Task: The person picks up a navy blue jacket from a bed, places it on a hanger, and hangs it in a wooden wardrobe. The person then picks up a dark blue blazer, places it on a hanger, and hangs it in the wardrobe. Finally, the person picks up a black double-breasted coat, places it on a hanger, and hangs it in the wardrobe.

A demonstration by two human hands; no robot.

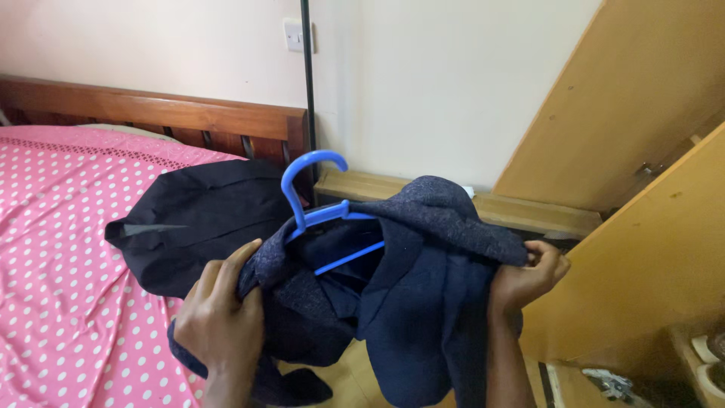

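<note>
The navy blazer (423, 279) hangs between both hands in front of the person, draped over a blue plastic hanger (321, 204) whose hook rises up and left. Its shoulder line runs left to right, one shoulder at each hand. The left hand (219, 317) is clenched on the left shoulder; the right hand (529, 276) pinches the right shoulder. A second dark jacket (204, 219) lies behind on the pink polka-dot bed (68, 264).

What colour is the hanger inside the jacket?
Bright blue: the hanger shows best in the head view, inside the dark navy jacket.
</note>
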